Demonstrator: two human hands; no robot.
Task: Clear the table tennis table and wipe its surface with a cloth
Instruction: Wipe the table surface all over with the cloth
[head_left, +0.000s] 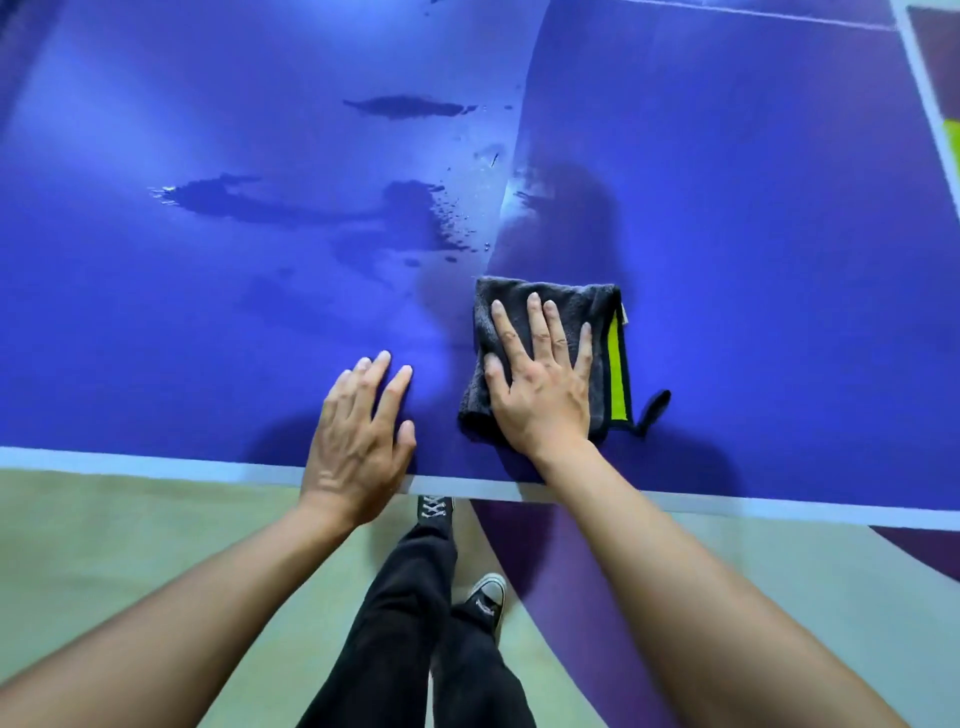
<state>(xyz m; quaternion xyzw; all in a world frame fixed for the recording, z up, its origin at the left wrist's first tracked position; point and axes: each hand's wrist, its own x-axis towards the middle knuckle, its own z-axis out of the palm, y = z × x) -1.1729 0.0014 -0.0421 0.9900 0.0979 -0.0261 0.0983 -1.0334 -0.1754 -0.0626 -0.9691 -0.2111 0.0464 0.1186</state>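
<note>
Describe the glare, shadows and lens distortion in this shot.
Head view: pale glare washes the table at left, where the wet patches read dark; soft shadows lie beyond the cloth and beside the left hand; the white edge line runs tilted yet nearly straight, so little distortion shows.

— What's hidden?
— The right hand (540, 384) covers the middle of the cloth (597, 332); the table (727, 208) hides the toe of one shoe (434, 506).
— Cut off?
— The table, left, top and right; a yellow thing (953, 145) at right, unidentifiable.
</note>
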